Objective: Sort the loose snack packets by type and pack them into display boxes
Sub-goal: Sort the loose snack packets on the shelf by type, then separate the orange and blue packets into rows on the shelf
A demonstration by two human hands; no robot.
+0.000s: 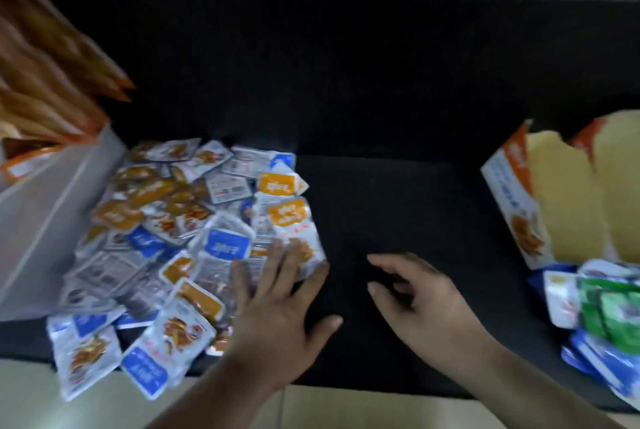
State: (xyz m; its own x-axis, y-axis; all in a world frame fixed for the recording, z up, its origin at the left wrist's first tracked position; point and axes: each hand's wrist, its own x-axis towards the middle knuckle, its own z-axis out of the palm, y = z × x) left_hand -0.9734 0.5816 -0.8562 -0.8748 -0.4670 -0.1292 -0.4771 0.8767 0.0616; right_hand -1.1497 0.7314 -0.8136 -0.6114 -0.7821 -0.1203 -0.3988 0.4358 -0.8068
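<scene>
Glossy flat packets (pixel 180 220) (crinkled) — matte black surface (pixel 381 99)

We're hunting for anything legible and coming up short, because blur smears every line of print. On the pile of snack packets (pixel 180 220) at the left front of the dark surface (pixel 381 203), a blue label panel (pixel 227 244) carries white script we can't make out. An orange label panel (pixel 277 183) is just as unreadable. Some packet backs show barcode-like printing (pixel 228 188), digits illegible. At the right edge, the display box (pixel 505 193) has blue lettering down its side, too blurred to read.
</scene>
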